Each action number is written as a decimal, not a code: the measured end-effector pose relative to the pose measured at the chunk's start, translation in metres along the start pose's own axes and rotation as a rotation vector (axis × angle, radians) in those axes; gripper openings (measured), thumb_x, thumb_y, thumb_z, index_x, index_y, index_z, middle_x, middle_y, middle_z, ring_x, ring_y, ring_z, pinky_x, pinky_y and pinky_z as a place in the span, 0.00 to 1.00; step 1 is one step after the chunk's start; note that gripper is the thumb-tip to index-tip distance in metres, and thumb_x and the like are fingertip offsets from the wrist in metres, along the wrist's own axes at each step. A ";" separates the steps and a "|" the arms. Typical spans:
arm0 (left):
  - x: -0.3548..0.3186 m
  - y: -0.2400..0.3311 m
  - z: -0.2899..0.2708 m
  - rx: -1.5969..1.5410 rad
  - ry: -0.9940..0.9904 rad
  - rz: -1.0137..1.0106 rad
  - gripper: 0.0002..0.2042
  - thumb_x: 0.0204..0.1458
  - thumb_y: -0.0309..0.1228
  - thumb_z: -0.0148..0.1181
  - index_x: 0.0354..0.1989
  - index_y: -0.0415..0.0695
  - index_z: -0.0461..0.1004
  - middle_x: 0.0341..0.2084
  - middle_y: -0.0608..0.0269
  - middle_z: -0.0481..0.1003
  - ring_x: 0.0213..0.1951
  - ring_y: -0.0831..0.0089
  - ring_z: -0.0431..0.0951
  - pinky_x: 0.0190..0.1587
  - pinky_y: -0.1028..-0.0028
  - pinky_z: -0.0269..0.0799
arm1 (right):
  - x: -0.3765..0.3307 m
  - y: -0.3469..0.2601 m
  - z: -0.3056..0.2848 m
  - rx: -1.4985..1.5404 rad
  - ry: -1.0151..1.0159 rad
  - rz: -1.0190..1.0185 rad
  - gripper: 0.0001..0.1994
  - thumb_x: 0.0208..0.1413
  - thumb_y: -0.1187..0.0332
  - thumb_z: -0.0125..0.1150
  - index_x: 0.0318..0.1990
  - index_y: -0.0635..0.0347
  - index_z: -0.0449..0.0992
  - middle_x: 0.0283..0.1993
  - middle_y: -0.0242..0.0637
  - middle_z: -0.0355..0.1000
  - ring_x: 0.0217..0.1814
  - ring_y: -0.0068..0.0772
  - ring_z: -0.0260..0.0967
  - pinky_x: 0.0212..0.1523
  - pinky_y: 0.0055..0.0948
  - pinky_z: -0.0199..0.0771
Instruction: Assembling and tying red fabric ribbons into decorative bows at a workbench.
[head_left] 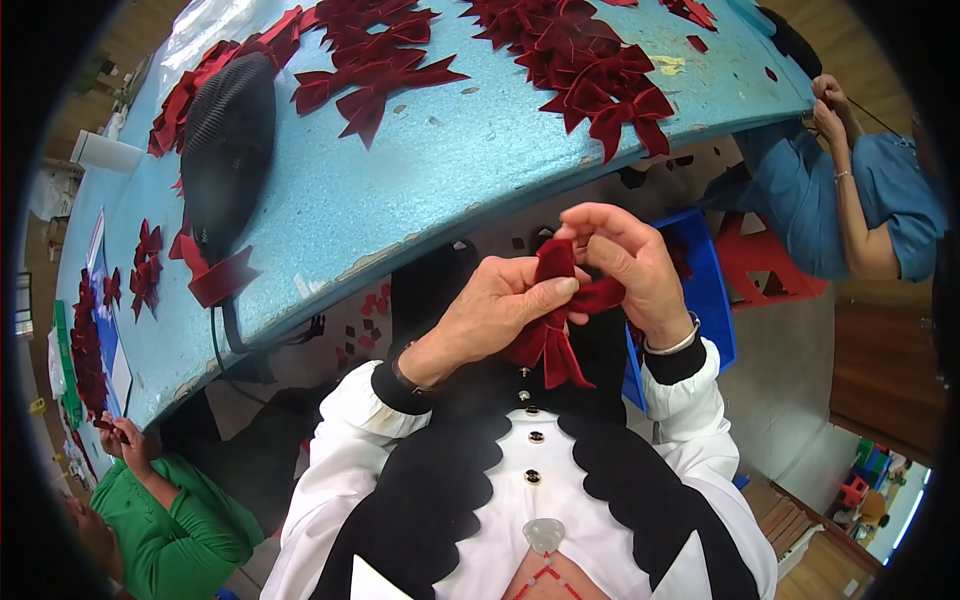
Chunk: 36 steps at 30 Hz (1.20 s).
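A dark red velvet bow [553, 345] is held in front of my chest, its tails hanging down. My left hand [492, 308] pinches the bow's middle between thumb and fingers. On the other side, my right hand [640, 272] has its fingers curled around the bow's right loop, close to the left fingertips. The spot where the fingers meet is partly hidden. Nearest on the blue table [400, 180] are heaps of finished-looking red bows [600, 85], with another row [375, 70] to their left.
A black mesh-covered object [232, 150] stands at the table's left, a red ribbon strip [218, 278] by it. Below my right hand is a blue crate [712, 300], beside a red stool [765, 265]. Co-workers in green [180, 530] and blue [800, 200] sit left and right. Red scraps lie on the floor.
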<state>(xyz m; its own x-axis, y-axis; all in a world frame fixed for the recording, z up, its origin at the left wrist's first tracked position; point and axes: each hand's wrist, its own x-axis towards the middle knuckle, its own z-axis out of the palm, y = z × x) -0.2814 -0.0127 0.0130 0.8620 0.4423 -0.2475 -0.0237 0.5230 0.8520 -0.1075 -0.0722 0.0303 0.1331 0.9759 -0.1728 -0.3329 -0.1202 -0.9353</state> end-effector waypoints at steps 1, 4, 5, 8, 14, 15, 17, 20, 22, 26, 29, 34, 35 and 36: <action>0.000 0.001 0.000 0.001 -0.001 -0.002 0.13 0.57 0.32 0.53 0.44 0.36 0.73 0.35 0.58 0.76 0.33 0.73 0.78 0.35 0.78 0.75 | 0.001 -0.003 0.001 -0.004 -0.034 0.031 0.10 0.50 0.74 0.60 0.41 0.66 0.71 0.33 0.32 0.69 0.35 0.20 0.67 0.38 0.19 0.68; -0.002 0.003 0.002 0.003 -0.047 0.008 0.11 0.56 0.30 0.54 0.43 0.36 0.73 0.34 0.59 0.76 0.33 0.74 0.79 0.34 0.79 0.75 | 0.005 -0.002 -0.004 -0.056 -0.125 0.049 0.10 0.48 0.75 0.61 0.38 0.66 0.71 0.33 0.31 0.69 0.34 0.19 0.67 0.37 0.18 0.67; -0.002 0.002 0.002 0.003 -0.048 0.006 0.11 0.56 0.30 0.54 0.43 0.36 0.73 0.34 0.59 0.76 0.33 0.74 0.79 0.34 0.79 0.75 | 0.006 -0.002 -0.006 -0.105 -0.184 0.035 0.10 0.47 0.76 0.62 0.37 0.66 0.71 0.33 0.30 0.69 0.34 0.18 0.66 0.37 0.17 0.67; -0.002 0.001 0.004 -0.028 -0.038 0.048 0.11 0.55 0.29 0.55 0.43 0.36 0.73 0.32 0.60 0.76 0.33 0.74 0.79 0.34 0.80 0.75 | 0.004 -0.004 -0.007 -0.183 -0.241 0.033 0.09 0.45 0.77 0.64 0.35 0.65 0.71 0.32 0.30 0.69 0.33 0.17 0.66 0.36 0.16 0.66; -0.003 0.002 -0.004 0.144 -0.021 -0.016 0.09 0.52 0.28 0.58 0.38 0.36 0.75 0.27 0.63 0.76 0.29 0.78 0.77 0.31 0.82 0.73 | 0.006 -0.016 -0.006 -0.508 -0.307 0.042 0.07 0.45 0.77 0.64 0.31 0.65 0.72 0.30 0.29 0.68 0.29 0.14 0.64 0.30 0.14 0.64; -0.003 0.002 -0.005 0.207 -0.013 -0.021 0.08 0.52 0.28 0.59 0.36 0.36 0.76 0.25 0.64 0.76 0.27 0.80 0.76 0.30 0.82 0.72 | 0.006 -0.014 -0.006 -0.507 -0.306 0.045 0.07 0.45 0.77 0.64 0.31 0.65 0.72 0.30 0.29 0.68 0.29 0.14 0.64 0.30 0.14 0.64; -0.002 0.002 -0.007 0.268 -0.005 -0.028 0.07 0.51 0.27 0.60 0.34 0.36 0.77 0.24 0.65 0.76 0.26 0.81 0.76 0.29 0.83 0.72 | 0.005 -0.003 -0.006 -0.461 -0.256 -0.029 0.07 0.47 0.77 0.62 0.33 0.65 0.71 0.29 0.29 0.68 0.28 0.14 0.64 0.28 0.14 0.64; -0.002 0.001 -0.008 0.216 0.010 -0.075 0.06 0.49 0.27 0.61 0.30 0.37 0.78 0.20 0.66 0.76 0.22 0.83 0.73 0.27 0.83 0.70 | 0.004 0.002 0.001 -0.400 -0.212 -0.070 0.07 0.49 0.77 0.61 0.34 0.66 0.70 0.27 0.28 0.68 0.27 0.14 0.64 0.27 0.13 0.63; -0.001 -0.002 -0.010 0.215 0.008 -0.081 0.06 0.49 0.27 0.62 0.31 0.37 0.78 0.20 0.66 0.76 0.22 0.83 0.73 0.27 0.83 0.70 | 0.003 0.003 0.006 -0.326 -0.171 -0.084 0.07 0.50 0.77 0.59 0.36 0.66 0.69 0.26 0.28 0.68 0.26 0.13 0.63 0.26 0.13 0.62; 0.001 -0.001 -0.010 0.203 0.002 -0.098 0.06 0.49 0.27 0.62 0.30 0.37 0.78 0.20 0.66 0.76 0.21 0.82 0.73 0.26 0.83 0.70 | 0.001 0.009 0.004 -0.478 -0.118 -0.170 0.05 0.53 0.77 0.57 0.36 0.65 0.69 0.25 0.28 0.67 0.25 0.13 0.63 0.24 0.12 0.61; 0.001 0.002 -0.008 0.177 0.014 -0.113 0.06 0.49 0.27 0.62 0.30 0.37 0.78 0.20 0.65 0.75 0.21 0.81 0.74 0.26 0.83 0.70 | 0.005 0.010 0.003 -0.355 0.040 -0.168 0.06 0.54 0.74 0.56 0.38 0.65 0.69 0.24 0.28 0.68 0.25 0.14 0.63 0.25 0.14 0.62; -0.002 0.003 -0.013 -0.080 0.152 -0.074 0.07 0.49 0.27 0.62 0.33 0.36 0.76 0.23 0.62 0.77 0.23 0.79 0.75 0.27 0.81 0.72 | 0.018 0.016 -0.031 0.013 0.259 -0.259 0.10 0.58 0.67 0.54 0.41 0.65 0.69 0.27 0.30 0.69 0.29 0.19 0.67 0.33 0.19 0.67; -0.001 0.004 -0.015 -0.140 0.184 -0.056 0.08 0.49 0.27 0.62 0.34 0.36 0.76 0.25 0.62 0.77 0.23 0.79 0.76 0.28 0.81 0.73 | 0.012 0.020 -0.030 0.050 0.205 -0.201 0.11 0.58 0.67 0.54 0.42 0.65 0.69 0.29 0.31 0.70 0.32 0.21 0.67 0.36 0.21 0.68; 0.002 0.004 -0.015 -0.202 0.206 -0.040 0.08 0.49 0.27 0.61 0.36 0.36 0.76 0.26 0.61 0.77 0.24 0.78 0.76 0.28 0.80 0.73 | 0.000 0.023 -0.029 0.081 0.160 -0.142 0.12 0.58 0.66 0.54 0.43 0.66 0.69 0.32 0.33 0.71 0.34 0.23 0.68 0.39 0.24 0.69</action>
<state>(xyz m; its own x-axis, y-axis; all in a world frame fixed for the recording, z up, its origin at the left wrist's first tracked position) -0.2875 0.0010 0.0091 0.7438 0.5465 -0.3848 -0.1106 0.6684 0.7356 -0.0878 -0.0801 -0.0005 0.3281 0.9399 -0.0945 -0.3735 0.0372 -0.9269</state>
